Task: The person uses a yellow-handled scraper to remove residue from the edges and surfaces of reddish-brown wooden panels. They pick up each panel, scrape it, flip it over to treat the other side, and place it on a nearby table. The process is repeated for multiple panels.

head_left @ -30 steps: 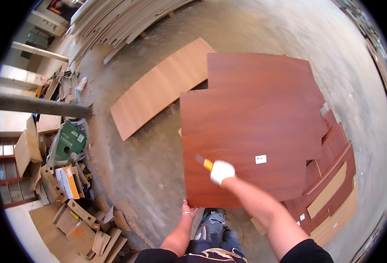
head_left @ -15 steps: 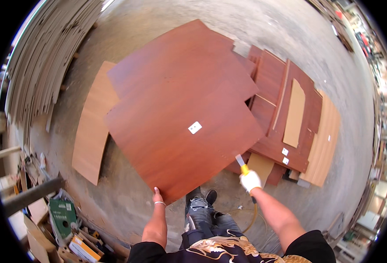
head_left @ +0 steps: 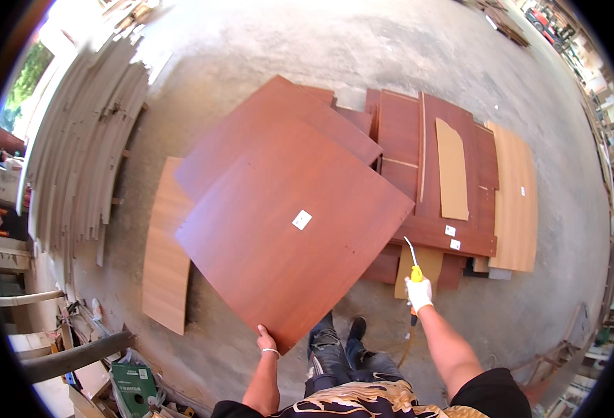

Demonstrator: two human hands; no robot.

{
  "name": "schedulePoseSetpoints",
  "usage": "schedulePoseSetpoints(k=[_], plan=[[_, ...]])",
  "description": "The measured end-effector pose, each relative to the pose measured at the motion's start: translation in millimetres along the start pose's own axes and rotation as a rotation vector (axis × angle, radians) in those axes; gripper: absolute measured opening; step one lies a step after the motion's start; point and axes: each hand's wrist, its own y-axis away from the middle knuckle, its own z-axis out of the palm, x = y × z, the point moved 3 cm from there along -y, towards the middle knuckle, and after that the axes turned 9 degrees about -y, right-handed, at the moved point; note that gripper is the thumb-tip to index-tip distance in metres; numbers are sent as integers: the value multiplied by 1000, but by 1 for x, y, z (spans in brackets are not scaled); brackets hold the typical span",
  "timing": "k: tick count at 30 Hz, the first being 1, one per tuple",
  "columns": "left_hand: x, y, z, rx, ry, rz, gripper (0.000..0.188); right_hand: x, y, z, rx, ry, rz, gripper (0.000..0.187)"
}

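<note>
A reddish-brown wooden panel [head_left: 279, 209] with a small white label tilts up in front of me. My left hand [head_left: 266, 340], bare with a band at the wrist, grips its near corner, thumb on top. In my gloved right hand [head_left: 419, 291] is a yellow air blow gun [head_left: 416, 273], its thin bent metal nozzle pointing up, just right of the panel's edge and apart from it. A hose [head_left: 407, 348] runs down from the gun. Beneath the held panel, more reddish-brown panels [head_left: 227, 150] show in part.
On the right lies a stack of reddish-brown boards [head_left: 408, 132] with a tan strip [head_left: 452, 171] on top and light wood panels [head_left: 516, 202] beside it. A light brown board [head_left: 166, 258] lies left. Long grey planks [head_left: 77, 153] are stacked far left, above a green box [head_left: 134, 386] and scraps.
My right hand with the blow gun has moved from the panel's edge to the right, its nozzle now upright. My left hand keeps hold of the corner. The view has shifted.
</note>
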Motion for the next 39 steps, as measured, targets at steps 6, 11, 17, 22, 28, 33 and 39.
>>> schedulePoseSetpoints(k=[6,11,17,22,28,33,39], plan=[[51,58,-67,-159,139,79,88,22,58,-1,72,228,-352,26],[99,89,-129,-227,170,154,75,-28,230,90,-1153,745,-809,37],[148,109,-172,-218,40,108,51,-113,105,59,-281,182,-492,37],[146,103,-145,-221,32,95,62,-136,101,30,-588,682,-646,38],[77,64,-127,-191,157,143,70,-129,35,-79,-297,-146,-75,20],[15,52,-114,-203,158,-1,68,-198,82,-112,-590,391,-167,20],[-13,54,-121,-186,107,-44,67,-277,20,-62,-334,250,-100,12]])
